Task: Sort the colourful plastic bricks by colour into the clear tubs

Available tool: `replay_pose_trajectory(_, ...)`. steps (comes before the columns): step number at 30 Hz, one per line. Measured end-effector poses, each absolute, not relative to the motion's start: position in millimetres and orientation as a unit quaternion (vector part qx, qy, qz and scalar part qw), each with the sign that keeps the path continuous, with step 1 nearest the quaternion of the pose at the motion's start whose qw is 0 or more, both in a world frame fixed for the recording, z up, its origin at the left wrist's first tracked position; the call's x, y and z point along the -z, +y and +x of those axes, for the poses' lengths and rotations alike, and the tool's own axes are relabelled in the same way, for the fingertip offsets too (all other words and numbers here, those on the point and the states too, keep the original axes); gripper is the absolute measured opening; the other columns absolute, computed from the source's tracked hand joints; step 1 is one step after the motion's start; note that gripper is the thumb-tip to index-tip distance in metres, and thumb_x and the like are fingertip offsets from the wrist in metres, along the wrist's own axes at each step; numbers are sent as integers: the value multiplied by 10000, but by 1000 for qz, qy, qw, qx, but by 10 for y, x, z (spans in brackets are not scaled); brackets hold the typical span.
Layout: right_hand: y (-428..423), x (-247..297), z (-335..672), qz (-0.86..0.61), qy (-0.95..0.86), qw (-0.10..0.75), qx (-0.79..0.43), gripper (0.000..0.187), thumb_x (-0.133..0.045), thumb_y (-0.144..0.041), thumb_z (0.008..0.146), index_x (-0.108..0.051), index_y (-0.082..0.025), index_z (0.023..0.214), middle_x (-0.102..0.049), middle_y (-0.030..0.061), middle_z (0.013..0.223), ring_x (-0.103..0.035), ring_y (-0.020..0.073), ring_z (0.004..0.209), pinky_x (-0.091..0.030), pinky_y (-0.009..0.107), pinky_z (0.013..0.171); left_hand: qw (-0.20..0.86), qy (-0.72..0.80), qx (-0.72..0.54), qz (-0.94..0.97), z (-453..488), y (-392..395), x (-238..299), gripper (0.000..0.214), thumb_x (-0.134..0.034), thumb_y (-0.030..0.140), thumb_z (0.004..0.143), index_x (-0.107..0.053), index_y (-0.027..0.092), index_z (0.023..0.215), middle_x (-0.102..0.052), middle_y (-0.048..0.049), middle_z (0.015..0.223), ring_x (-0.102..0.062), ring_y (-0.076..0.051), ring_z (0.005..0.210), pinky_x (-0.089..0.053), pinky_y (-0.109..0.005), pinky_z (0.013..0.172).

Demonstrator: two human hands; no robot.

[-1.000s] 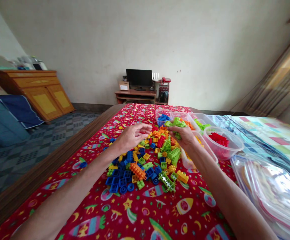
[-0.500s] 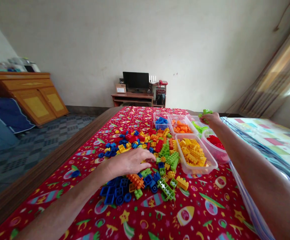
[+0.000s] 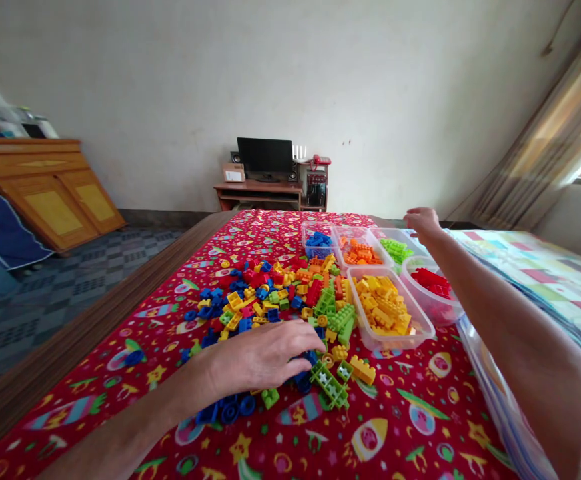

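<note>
While your left hand arches palm-down over the near part of the brick pile, your right hand is raised above the far right side of the box of lime-green bricks.

Left hand: thumb and fingertips parted, bricks visible past the gap; no piece shows pinched, and contact beneath the palm cannot be told. Right hand: fingers bent and close together, thumb apart below, nothing visible between them.

Loose stock: mixed studded building bricks, heaped on a red rocket-print tablecloth. Nearest your left fingertips: a green open-frame brick with star-shaped cut-outs; to its right, a long yellow brick, lying apart.

Boxed stock, clear plastic: blue bricks, far left; orange bricks, beside them; lime-green, next along; yellow bricks in the near rectangular box; red bricks in the round tub.

Handling, as judged: hollow moulded plastic, light, stiff, fairly smooth, not easily broken. Take each brick across its opposite side walls, below the studs; pinch the open-frame piece at its solid edges. Buried bricks may snag on neighbours, so choose a clear side first.
</note>
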State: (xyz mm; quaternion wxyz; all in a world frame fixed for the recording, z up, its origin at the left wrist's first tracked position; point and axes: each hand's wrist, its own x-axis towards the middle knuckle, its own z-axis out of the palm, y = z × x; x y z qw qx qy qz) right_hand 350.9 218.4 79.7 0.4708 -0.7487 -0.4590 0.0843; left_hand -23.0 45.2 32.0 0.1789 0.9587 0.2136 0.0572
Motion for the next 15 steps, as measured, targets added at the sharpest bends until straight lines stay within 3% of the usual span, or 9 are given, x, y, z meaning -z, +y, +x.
replay_pose_trajectory(4,1925,-1000,3132,-676,-453,548,-194,262,-487,-83,740,-598,-145,969,-581,-9,653,-607,100,617,-527,253,616,172,164,-49,970,-88,338,-234,326,-586,244,870,-555,232,1195,-610,-55,1176,-537,-195,1134,-403,-283,985)
replay_pose_trajectory(8,1539,-1125,2676,-504,-487,624,-345,182,-568,-104,715,-600,-131,892,-659,26,669,-654,114,632,-540,255,639,135,157,-31,978,14,223,-129,373,-622,287,842,-539,250,1204,-605,-52,1142,-540,-217,1094,-422,-311,934)
replay_pose_trajectory(11,1268,-1078,2348,-448,-559,588,-377,187,-615,-176,722,-626,-124,902,-683,43,688,-660,121,638,-541,270,651,82,177,-32,980,44,159,-66,296,-594,250,853,-556,241,1146,-608,-49,1099,-533,-228,1073,-409,-331,921)
replay_pose_trajectory(15,1043,-863,2010,-444,-686,464,-344,212,-582,-235,757,-662,-124,919,-689,39,678,-650,129,617,-520,268,617,39,198,-25,979,12,190,-52,229,-586,227,848,-572,227,1076,-619,-41,1056,-536,-233,1055,-400,-349,923)
